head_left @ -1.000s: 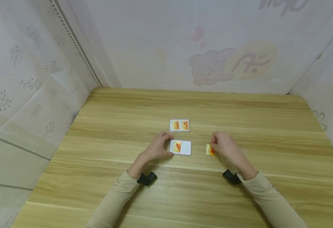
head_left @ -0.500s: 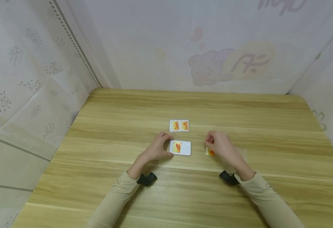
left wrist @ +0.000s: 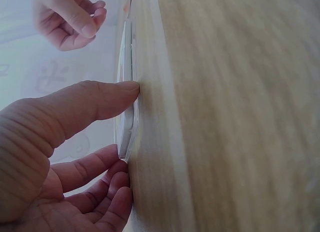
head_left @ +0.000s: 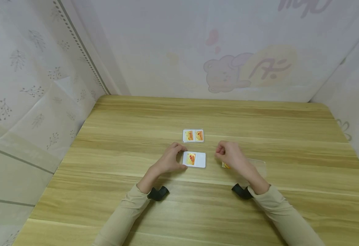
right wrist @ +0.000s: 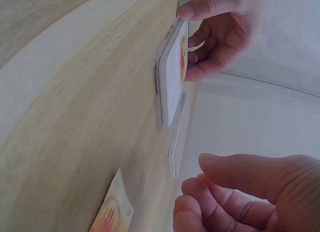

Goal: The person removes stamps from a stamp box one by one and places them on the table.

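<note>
My left hand [head_left: 168, 160] grips the left end of a thin clear plastic case [head_left: 200, 160] between thumb and fingers. Inside, a white insert carries one orange picture stamp [head_left: 191, 159] on its left half; the right half is plain white. To the right, my right hand [head_left: 232, 156] hovers above the table with its fingers curled and thumb near them. Nothing shows between those fingertips in the right wrist view. A loose yellow-and-red stamp [right wrist: 114, 209] lies on the table below the right hand, partly hidden by it in the head view.
Behind the gripped case lies a similar case [head_left: 193, 135] with two orange stamps. A clear plastic cover [head_left: 260, 166] lies flat, partly under the right forearm. The wooden table [head_left: 198, 212] meets a patterned curtain [head_left: 155, 51] at its far edge.
The right hand has shifted left from over the loose stamp towards the gripped case, and the stamp stays on the table. The left hand and both cases stay in place.
</note>
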`<state>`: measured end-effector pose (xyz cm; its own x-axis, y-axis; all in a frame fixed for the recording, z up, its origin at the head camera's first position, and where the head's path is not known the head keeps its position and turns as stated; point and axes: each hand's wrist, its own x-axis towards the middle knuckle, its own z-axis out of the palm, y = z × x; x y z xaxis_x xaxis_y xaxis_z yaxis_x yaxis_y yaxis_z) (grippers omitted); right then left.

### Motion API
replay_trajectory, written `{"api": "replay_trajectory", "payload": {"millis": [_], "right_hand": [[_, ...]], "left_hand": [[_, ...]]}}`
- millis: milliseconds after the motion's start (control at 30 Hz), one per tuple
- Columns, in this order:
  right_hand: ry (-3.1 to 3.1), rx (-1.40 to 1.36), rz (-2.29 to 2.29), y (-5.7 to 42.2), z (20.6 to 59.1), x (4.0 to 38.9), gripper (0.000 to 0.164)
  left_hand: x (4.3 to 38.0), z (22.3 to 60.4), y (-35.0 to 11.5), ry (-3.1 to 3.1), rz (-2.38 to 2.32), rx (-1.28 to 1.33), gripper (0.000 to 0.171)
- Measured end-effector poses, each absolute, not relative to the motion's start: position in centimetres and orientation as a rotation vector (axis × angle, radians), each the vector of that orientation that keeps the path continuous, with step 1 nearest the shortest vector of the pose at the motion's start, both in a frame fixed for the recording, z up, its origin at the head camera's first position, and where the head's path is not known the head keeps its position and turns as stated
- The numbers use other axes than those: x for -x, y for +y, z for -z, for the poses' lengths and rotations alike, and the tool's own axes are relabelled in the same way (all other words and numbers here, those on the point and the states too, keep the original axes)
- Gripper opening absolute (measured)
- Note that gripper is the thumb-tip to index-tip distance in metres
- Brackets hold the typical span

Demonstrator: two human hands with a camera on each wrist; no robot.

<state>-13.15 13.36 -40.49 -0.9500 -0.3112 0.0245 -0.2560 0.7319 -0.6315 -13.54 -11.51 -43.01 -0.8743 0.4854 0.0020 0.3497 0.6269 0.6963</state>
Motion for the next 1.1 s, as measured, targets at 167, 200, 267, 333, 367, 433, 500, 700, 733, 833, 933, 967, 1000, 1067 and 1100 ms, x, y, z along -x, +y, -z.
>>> {"api": "replay_trajectory", "payload": {"millis": [167, 200, 267, 333, 367, 433, 500, 700, 733, 833, 933, 967, 1000, 1067, 1100], "right_hand": [[2.849, 0.487, 1.021, 12.8, 40.4, 13.3, 0.01], [2.851, 0.488, 1.023, 12.7, 40.3, 13.3, 0.01], [2.852, 0.502, 1.028, 12.5, 40.3, 13.3, 0.01], [2.849, 0.504, 1.037, 12.3, 40.2, 13.4, 0.011], [2.846, 0.507, 1.042, 12.2, 40.2, 13.4, 0.011], [2.847, 0.514, 1.041, 12.0, 40.1, 13.4, 0.01], [2.845, 0.508, 1.037, 11.7, 40.1, 13.5, 0.01], [2.84, 0.527, 1.033, 11.2, 40.2, 13.6, 0.009], [2.832, 0.529, 1.037, 11.1, 40.2, 13.6, 0.009], [2.798, 0.519, 1.052, 10.8, 40.0, 13.6, 0.009], [2.76, 0.509, 1.072, 10.4, 39.9, 13.6, 0.01], [2.752, 0.516, 1.078, 10.3, 39.9, 13.6, 0.011], [2.745, 0.522, 1.084, 10.2, 39.9, 13.6, 0.011], [2.738, 0.535, 1.095, 10.1, 39.9, 13.7, 0.012], [2.737, 0.542, 1.099, 10.0, 39.9, 13.6, 0.012]], "left_hand": [[13.5, 43.0, -11.6, 2.66, -1.084, -0.686, 0.051], [13.5, 43.0, -11.6, 2.661, -1.084, -0.685, 0.051], [13.5, 43.0, -11.5, 2.664, -1.085, -0.686, 0.051], [13.5, 42.9, -11.5, 2.667, -1.085, -0.689, 0.051], [13.5, 42.9, -11.5, 2.668, -1.085, -0.69, 0.051], [13.5, 42.9, -11.5, 2.672, -1.081, -0.693, 0.051], [13.5, 43.0, -11.6, 2.674, -1.08, -0.696, 0.051], [13.5, 43.1, -11.6, 2.678, -1.076, -0.707, 0.051], [13.5, 43.1, -11.6, 2.675, -1.076, -0.708, 0.051], [13.5, 43.1, -11.6, 2.674, -1.072, -0.712, 0.051], [13.6, 43.1, -11.6, 2.674, -1.076, -0.712, 0.051], [13.6, 43.1, -11.6, 2.673, -1.078, -0.709, 0.051], [13.6, 43.1, -11.6, 2.674, -1.082, -0.711, 0.051], [13.6, 43.1, -11.6, 2.676, -1.088, -0.716, 0.051], [13.6, 43.1, -11.6, 2.675, -1.092, -0.717, 0.051]]}}
